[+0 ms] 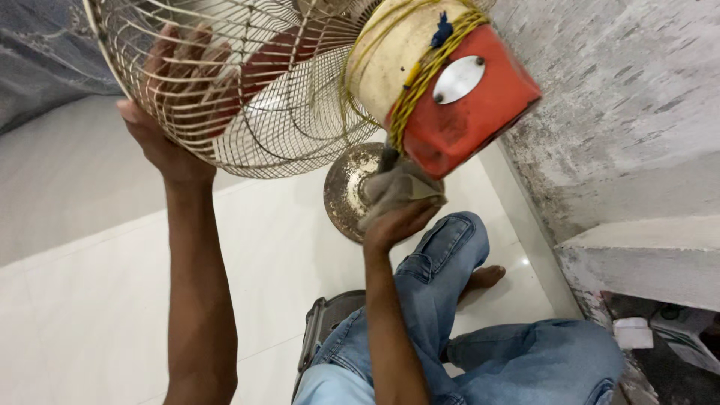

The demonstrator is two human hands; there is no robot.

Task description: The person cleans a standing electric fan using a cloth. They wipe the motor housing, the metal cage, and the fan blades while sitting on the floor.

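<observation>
The left hand (176, 97) grips the cage (232, 90) rim up left, while the right hand (397, 221), nearer the motor (450, 82), pinches a rag (394, 187) just below it.

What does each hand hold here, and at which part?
The left hand holds the fan by the rim of its wire guard. The right hand grips a grey cloth pressed against the fan's neck, under the red motor housing.
</observation>
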